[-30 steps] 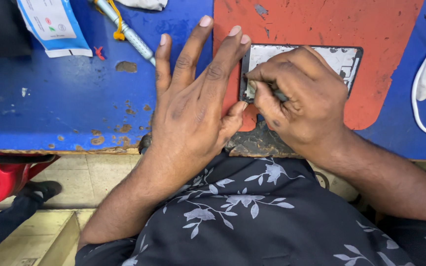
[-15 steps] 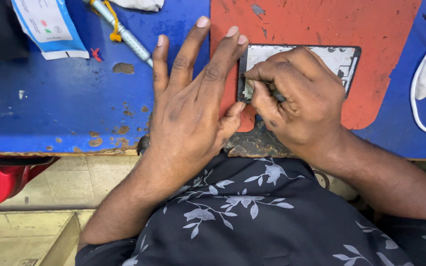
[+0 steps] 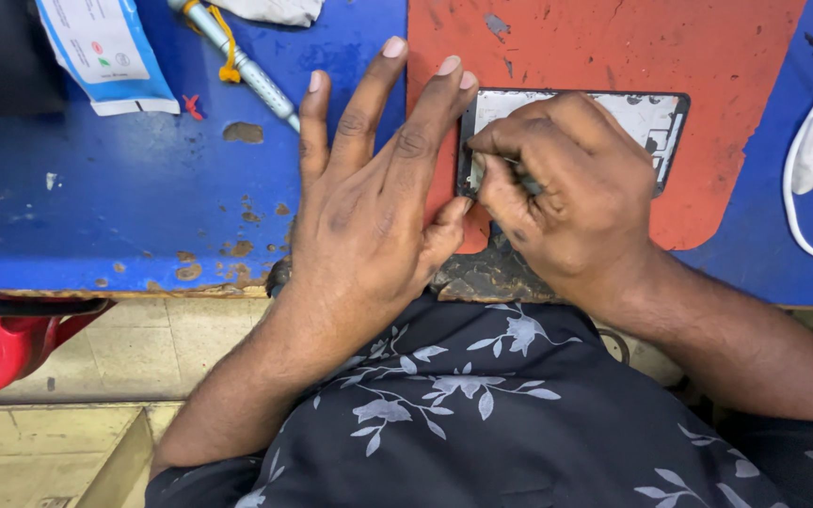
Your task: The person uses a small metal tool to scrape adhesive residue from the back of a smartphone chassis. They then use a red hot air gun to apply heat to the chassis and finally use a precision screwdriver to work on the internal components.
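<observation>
Blue paint, chipped and worn to bare spots, covers the workbench (image 3: pixel 143 207), and a red mat (image 3: pixel 613 47), scratched and dull, lies on its right part. On this mat rests an opened phone body (image 3: pixel 642 118), a flat dark rectangle with rounded corners and a pale grey inside plate; it has no cover on, so I judge the opening is done and the work on its left edge is in hand, not finished.

My left hand (image 3: pixel 369 207) lies flat with fingers spread, its fingertips pressing at the left end of the phone body. My right hand (image 3: pixel 566 198) is curled tight over the same end, fingers pinched together on something small and thin; what it is, I cannot tell, because the fingers hide it.

Further left lie a slim metal screwdriver (image 3: pixel 247 71) with a yellow cord, and a blue and white paper packet (image 3: pixel 105 52). A white cable (image 3: pixel 802 221) curves at the right edge.
</observation>
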